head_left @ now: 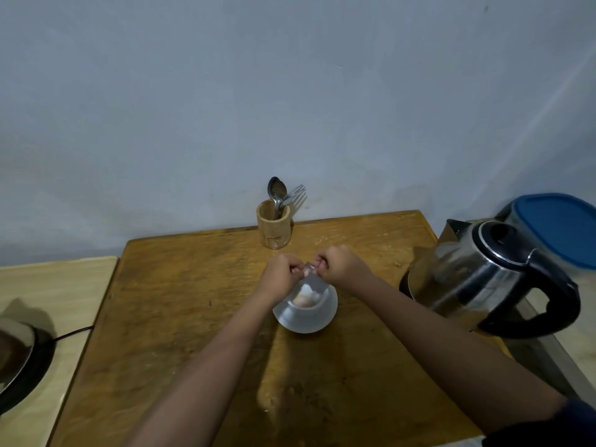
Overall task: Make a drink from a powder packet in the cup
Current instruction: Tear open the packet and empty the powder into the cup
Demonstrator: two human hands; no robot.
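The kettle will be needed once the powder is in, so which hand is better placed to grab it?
The right hand. The kettle stands on the person's right with its black handle turned toward that side; the left hand would have to cross over the cup.

No words to read here

The little packet point(310, 275) is too blurry to show any letters. The shiny kettle point(483, 275), the blue lid point(561, 227) and the wooden cup of spoons point(274, 227) show no words, numbers or signs that can be read.
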